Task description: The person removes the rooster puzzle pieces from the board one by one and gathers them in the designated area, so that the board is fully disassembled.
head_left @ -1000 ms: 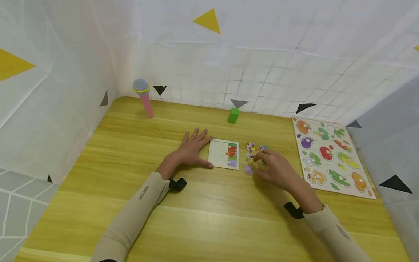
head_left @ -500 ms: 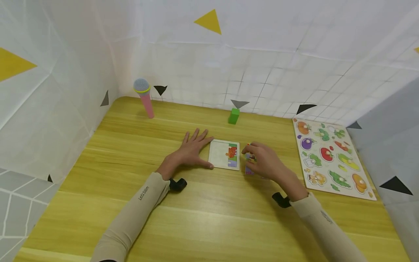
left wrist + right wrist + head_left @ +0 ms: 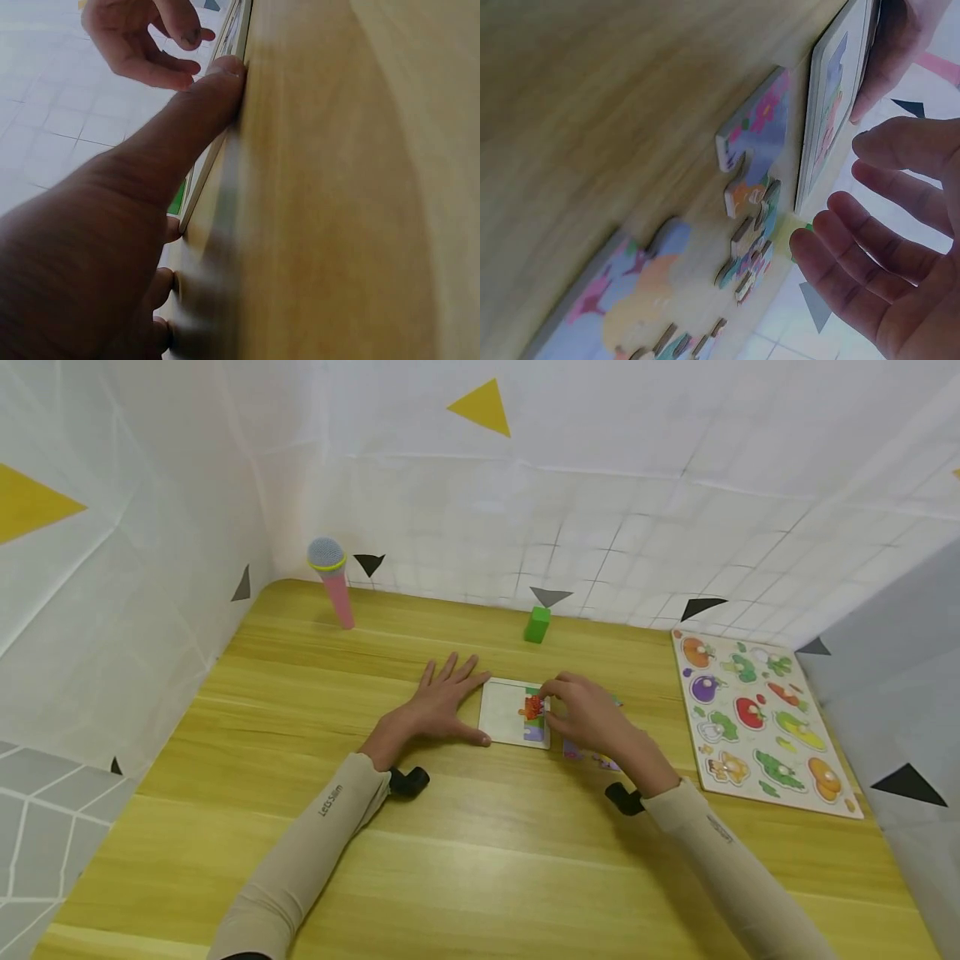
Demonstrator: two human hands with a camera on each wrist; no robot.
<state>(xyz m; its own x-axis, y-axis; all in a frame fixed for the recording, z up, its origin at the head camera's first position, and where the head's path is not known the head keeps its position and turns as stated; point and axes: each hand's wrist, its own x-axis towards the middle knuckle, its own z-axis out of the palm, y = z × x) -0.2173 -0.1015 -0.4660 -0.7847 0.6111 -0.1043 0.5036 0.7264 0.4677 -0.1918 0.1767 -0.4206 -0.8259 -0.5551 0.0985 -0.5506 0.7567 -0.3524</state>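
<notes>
A small square puzzle tray (image 3: pixel 501 714) lies mid-table, with joined jigsaw pieces (image 3: pixel 533 733) showing orange, green and purple at its right side. My left hand (image 3: pixel 435 706) rests flat on the table, fingers spread, with thumb and index fingertip against the tray's left edge. Above the tray's right edge hovers my right hand (image 3: pixel 592 718), its thumb and index tips close together. The right wrist view shows no piece between those tips, though a small one could be hidden. Loose jigsaw pieces (image 3: pixel 757 124) lie on the table below and beside the right hand, partly covered by it in the head view.
A vegetable peg puzzle board (image 3: pixel 761 727) lies at the table's right side. A green block (image 3: pixel 537 625) stands at the back, beyond the tray. Back left stands a pink toy microphone (image 3: pixel 336 585). White sheeting hangs behind the wooden table (image 3: pixel 465 860).
My right hand has moved left from above the loose pieces to the tray's right edge. The left hand and the tray have stayed put.
</notes>
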